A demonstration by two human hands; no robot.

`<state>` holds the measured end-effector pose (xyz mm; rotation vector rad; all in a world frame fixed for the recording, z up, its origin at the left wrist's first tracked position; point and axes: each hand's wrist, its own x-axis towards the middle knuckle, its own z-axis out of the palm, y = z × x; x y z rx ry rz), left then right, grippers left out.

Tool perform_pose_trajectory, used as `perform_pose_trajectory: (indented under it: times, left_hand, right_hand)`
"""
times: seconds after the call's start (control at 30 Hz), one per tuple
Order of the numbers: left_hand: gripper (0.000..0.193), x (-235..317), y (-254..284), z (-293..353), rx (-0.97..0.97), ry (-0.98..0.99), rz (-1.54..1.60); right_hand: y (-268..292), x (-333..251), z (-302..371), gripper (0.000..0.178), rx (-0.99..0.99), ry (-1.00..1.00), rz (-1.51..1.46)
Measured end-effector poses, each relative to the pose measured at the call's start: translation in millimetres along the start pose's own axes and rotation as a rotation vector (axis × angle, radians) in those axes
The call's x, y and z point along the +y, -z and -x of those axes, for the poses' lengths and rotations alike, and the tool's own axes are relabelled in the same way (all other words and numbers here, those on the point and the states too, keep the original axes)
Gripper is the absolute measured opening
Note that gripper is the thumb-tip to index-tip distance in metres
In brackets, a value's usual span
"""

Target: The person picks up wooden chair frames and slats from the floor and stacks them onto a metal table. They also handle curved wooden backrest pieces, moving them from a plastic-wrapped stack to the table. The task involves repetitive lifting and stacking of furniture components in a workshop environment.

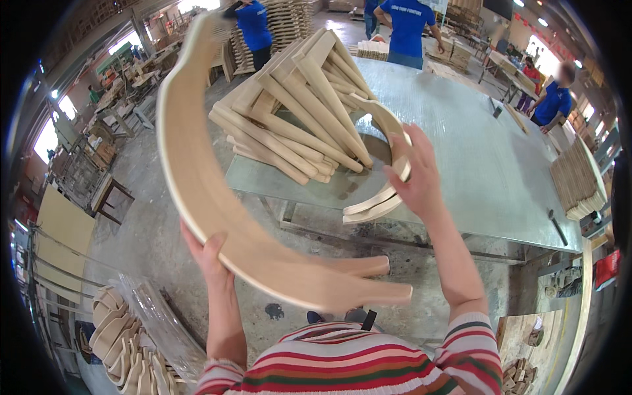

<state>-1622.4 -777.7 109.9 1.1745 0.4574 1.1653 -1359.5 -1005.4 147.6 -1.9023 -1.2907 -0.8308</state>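
My left hand (212,257) grips the outer edge of a large curved wooden chair backrest (197,164), thumb on its inner face. The piece is raised over the floor left of the table, with a forked end near my body and its other end upward. My right hand (421,174) has its fingers and thumb around the edge of another curved wooden backrest (388,125), which lies on the metal-topped table (461,145). That curved piece rests with similar ones at the table's near edge. Beside them stands a pile of joined wooden leg frames (296,99).
A hammer (557,227) lies at the table's right edge, near a stack of curved wooden panels (579,178). More curved wooden parts (125,342) are heaped at the lower left. Several people in blue shirts, including one person (405,29), are beyond the table.
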Motion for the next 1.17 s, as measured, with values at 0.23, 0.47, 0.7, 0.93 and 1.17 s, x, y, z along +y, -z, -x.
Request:
perform_pose_trajectory:
  times: [0.23,0.47,0.7,0.93,1.17]
  left_hand:
    - [0.077,-15,-113,-33,-0.566,-0.032,0.064]
    - [0.081,-39,-236,8,-1.291,0.139,0.133]
    - [0.059,-70,-375,41,-1.488,0.332,0.182]
    - [0.076,-268,-303,4,-1.111,-0.189,-1.006]
    - [0.092,-287,-344,59,-1.152,0.291,-1.408]
  right_hand:
    - [34,-78,-100,0.057,-0.08,0.805,0.436]
    - [118,-5,-111,0.046,-1.274,0.005,0.649]
    - [253,109,-25,0.047,-0.84,-0.329,0.401]
    - [311,247,87,0.049,-0.094,-0.955,0.351]
    - [183,365,225,0.046,-0.168,-1.311,0.594]
